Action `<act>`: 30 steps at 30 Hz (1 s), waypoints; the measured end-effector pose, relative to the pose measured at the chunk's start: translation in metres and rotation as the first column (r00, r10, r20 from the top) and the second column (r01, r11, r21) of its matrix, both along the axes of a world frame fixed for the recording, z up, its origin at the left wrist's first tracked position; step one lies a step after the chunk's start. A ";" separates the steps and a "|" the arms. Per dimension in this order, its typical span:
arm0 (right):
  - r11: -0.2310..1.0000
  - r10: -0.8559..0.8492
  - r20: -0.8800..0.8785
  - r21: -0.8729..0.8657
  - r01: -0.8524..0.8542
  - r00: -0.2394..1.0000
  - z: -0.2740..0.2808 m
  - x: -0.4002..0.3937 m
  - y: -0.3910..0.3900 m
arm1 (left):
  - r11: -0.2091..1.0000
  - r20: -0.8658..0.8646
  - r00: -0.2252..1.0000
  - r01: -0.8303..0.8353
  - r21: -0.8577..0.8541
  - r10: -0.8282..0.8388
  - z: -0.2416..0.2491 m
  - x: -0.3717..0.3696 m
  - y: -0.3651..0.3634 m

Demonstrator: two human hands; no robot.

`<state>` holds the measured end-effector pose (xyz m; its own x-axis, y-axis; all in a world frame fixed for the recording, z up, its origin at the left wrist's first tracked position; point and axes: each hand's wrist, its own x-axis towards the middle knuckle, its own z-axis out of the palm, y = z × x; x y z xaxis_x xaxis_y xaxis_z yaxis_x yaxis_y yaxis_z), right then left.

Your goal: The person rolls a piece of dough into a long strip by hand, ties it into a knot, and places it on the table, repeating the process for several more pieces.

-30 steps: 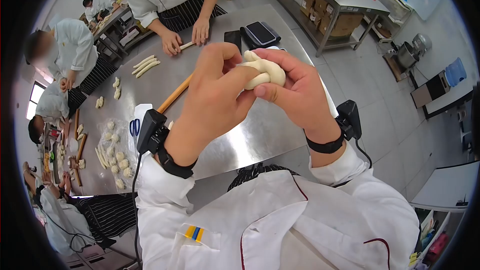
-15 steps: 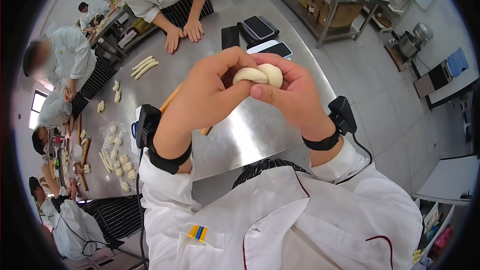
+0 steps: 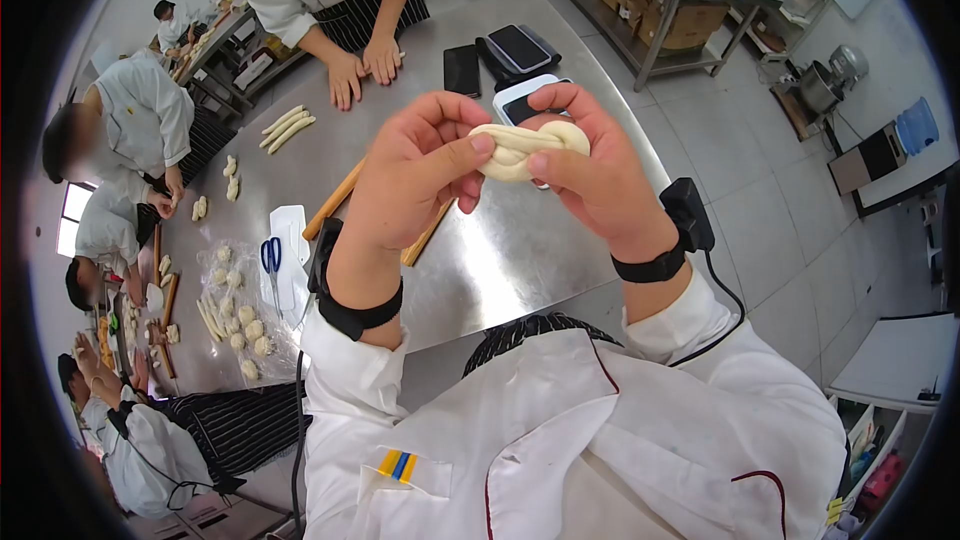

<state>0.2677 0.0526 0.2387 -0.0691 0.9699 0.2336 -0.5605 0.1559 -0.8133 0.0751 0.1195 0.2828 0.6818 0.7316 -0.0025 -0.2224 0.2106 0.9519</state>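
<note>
A twisted piece of dough (image 3: 515,152), pale and knotted, is held up above the steel table between my two hands. My left hand (image 3: 425,165) pinches its left end between thumb and fingers. At the other end, my right hand (image 3: 600,170) grips the dough, thumb pressed on its front and fingers behind. Below and behind my left hand lies a wooden rolling pin (image 3: 335,198), partly covered by that hand and forearm. A phone in a white case (image 3: 507,98) lies just behind the dough, partly hidden.
Scissors (image 3: 271,258) lie on a white tray (image 3: 291,230) at left, beside plastic-covered dough balls (image 3: 246,315). Dough strips (image 3: 287,130) and knotted pieces (image 3: 232,180) lie farther off. Across the steel table (image 3: 500,270), a co-worker's hands (image 3: 362,72) rest near a black phone (image 3: 461,70).
The dough now shows a longer, braided shape instead of a rounded loop. My left hand has shifted its hold to the end, and my hands have opened apart. Scissors and tray have come into view.
</note>
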 end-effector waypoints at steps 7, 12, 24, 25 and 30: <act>0.974 0.149 -0.321 -0.116 -0.195 0.935 -0.001 -0.003 0.002 | 0.994 0.084 0.996 0.024 0.105 -0.033 -0.015 0.000 -0.007; 0.995 -0.034 0.020 -0.096 0.035 0.999 -0.001 -0.003 -0.002 | 0.950 -0.011 0.990 -0.129 0.283 0.138 -0.029 -0.002 -0.012; 0.987 0.009 0.052 -0.160 -0.001 0.999 -0.010 -0.008 0.002 | 0.929 -0.080 0.942 -0.305 0.210 0.327 -0.032 -0.003 -0.017; 0.976 0.018 0.064 -0.219 -0.004 0.998 -0.012 -0.008 0.004 | 0.930 -0.081 0.942 -0.305 0.207 0.327 -0.034 -0.004 -0.015; 0.960 0.063 0.153 -0.279 -0.018 0.986 -0.038 -0.010 0.011 | 0.931 -0.149 0.921 -0.343 0.129 0.360 -0.058 -0.011 -0.004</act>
